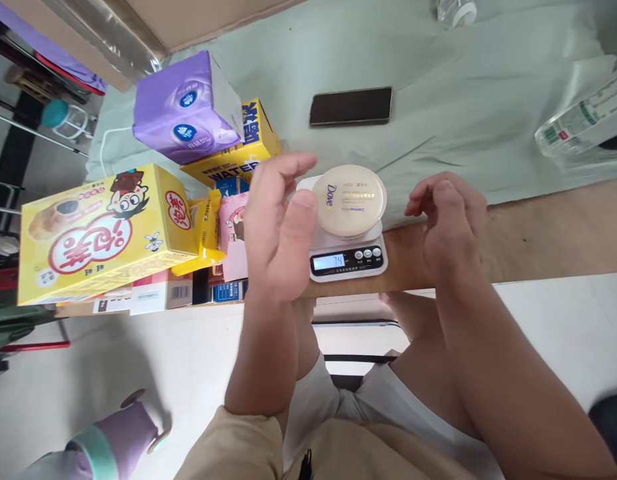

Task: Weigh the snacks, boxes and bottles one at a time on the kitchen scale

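- Your left hand (277, 223) is up in front of the scale (347, 257), fingers spread loose and slightly curled, holding nothing. The thumb looks like it's right at the left edge of the round Dove tin (349, 200), but I can't tell if it's actually touching or just hovering in front.
- Your right hand (447, 223) is off to the right of the tin, fingers curled in loosely, empty too. There's a clear gap between it and the tin.
- The tin itself sits flat on the scale's platform, lid up, cream coloured with the Dove name on the left side of the lid.
- The scale is at the near edge of the wooden table (548, 233), and its little display is lit and reads 74.
- Left of the scale there's a pile of packages: a big yellow box (106, 233) with a cartoon kid on it in front, a purple pack of tissues (186, 110) propped up top, a yellow box with blue lettering (248, 150) under that, and a pink packet (233, 230) right behind your left hand.
- Behind the scale a dark phone (351, 105) lies face up on the pale green cloth (463, 87).
- Far right, a clear plastic bottle (583, 120) lies on its side on the cloth.
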`<state>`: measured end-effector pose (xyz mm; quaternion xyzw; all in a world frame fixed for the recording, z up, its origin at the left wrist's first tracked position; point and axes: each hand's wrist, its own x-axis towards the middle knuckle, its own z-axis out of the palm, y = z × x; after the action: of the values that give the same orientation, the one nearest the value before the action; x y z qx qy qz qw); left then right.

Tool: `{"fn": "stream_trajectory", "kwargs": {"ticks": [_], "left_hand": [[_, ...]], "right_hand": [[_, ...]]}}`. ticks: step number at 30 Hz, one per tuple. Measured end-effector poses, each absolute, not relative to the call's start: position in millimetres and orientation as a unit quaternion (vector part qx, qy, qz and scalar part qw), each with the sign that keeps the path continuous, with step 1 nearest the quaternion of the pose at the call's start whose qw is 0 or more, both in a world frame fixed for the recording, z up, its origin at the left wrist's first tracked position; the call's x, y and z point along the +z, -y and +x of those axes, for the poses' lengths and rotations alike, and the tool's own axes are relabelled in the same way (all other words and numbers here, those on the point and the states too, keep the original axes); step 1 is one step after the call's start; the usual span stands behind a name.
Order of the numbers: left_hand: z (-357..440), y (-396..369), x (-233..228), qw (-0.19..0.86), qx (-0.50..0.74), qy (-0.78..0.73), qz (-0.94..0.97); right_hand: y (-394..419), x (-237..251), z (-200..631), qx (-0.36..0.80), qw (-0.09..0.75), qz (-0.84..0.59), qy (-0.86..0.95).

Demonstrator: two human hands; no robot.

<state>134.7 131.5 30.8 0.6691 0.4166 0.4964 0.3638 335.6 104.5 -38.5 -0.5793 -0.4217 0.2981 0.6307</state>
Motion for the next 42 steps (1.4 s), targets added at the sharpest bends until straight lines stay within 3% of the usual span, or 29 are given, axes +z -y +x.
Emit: {"fn": "stream_trajectory", "kwargs": {"ticks": [6, 17, 26, 42], "left_hand": [[145, -132, 26, 0.437, 0.48, -0.407, 0.643], [149, -129, 14, 0.409, 0.483, -0.38, 0.675], [156, -132, 4, 0.448, 0.475, -0.37, 0.661], [161, -136, -1, 0.419, 0.435, -0.402, 0.688]], "right_hand": [[-103, -42, 338, 0.296, 0.648, -0.58, 0.394], [-104, -51, 319, 0.288, 0.631, -0.559, 0.455], [-99, -52, 319, 0.336, 0.561, -0.455, 0.604], [-105, -43, 318, 0.332, 0.521, -0.492, 0.612]]}}
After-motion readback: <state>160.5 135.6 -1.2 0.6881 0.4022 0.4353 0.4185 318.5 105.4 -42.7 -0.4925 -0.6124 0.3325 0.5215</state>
